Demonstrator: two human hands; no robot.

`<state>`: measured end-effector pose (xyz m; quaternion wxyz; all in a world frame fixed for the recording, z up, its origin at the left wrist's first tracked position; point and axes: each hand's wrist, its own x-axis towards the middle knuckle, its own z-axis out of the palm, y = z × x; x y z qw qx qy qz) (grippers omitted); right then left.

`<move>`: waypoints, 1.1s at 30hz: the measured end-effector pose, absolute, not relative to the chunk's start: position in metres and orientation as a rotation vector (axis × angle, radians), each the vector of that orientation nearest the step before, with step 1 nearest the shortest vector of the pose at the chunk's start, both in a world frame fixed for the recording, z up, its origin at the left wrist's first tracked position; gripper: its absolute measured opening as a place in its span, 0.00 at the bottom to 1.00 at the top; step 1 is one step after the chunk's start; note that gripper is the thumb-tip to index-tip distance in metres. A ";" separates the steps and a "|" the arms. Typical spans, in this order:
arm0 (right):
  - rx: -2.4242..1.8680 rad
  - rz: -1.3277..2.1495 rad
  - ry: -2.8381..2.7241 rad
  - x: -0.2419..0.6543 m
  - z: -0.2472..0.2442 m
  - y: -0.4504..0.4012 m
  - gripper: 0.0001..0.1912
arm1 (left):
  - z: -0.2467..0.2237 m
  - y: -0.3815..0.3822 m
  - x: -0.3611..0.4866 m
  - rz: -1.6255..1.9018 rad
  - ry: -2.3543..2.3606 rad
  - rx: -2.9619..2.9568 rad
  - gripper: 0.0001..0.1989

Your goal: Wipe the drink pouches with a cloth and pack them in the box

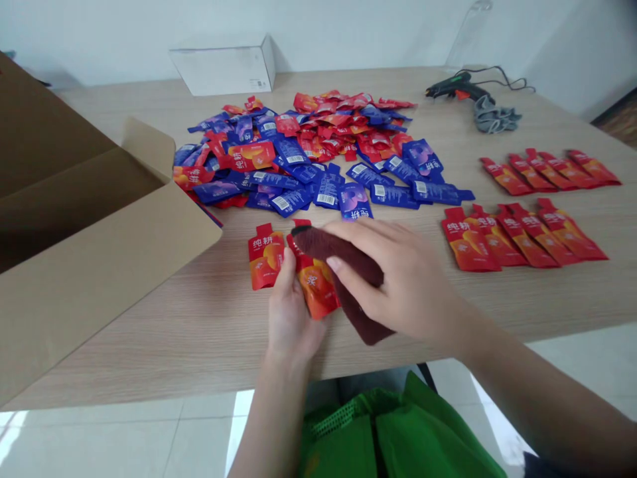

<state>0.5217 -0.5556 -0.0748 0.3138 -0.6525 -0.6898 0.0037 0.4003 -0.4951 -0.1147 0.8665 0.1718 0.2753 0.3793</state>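
My left hand [296,315] is closed round a red and orange pouch [314,287], raised over the front of the table. Pressed to that pouch's upper part is a dark brown cloth [365,285], gripped by my right hand [405,279]. Part of the pouch's top is hidden behind the cloth. Just left of my left hand, another red pouch [266,257] lies face up on the table. Behind both hands spreads a heap of red pouches [328,123] and blue pouches [293,199].
An open cardboard box [124,265] takes up the left side. On the right lie two rows of red pouches, a front row [517,236] and a back row [547,171]. A glue gun [458,86], a grey crumpled cloth [495,116] and a white box [226,66] are at the back.
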 end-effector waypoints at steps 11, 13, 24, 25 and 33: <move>-1.555 0.201 -2.186 0.508 -0.100 -0.581 0.15 | -0.112 -0.481 0.388 0.801 0.479 0.490 0.23; -1.535 0.238 -2.155 0.513 -0.090 -0.585 0.15 | -0.111 -0.483 0.388 0.790 0.492 0.505 0.24; -1.610 0.241 -2.101 0.527 -0.061 -0.569 0.15 | -0.105 -0.472 0.391 0.905 0.636 0.572 0.18; -1.603 0.312 -2.136 0.526 -0.063 -0.571 0.15 | -0.105 -0.472 0.392 0.914 0.639 0.600 0.17; -1.783 -0.254 -1.899 0.541 -0.064 -0.549 0.20 | -0.118 -0.481 0.401 0.944 0.602 0.711 0.18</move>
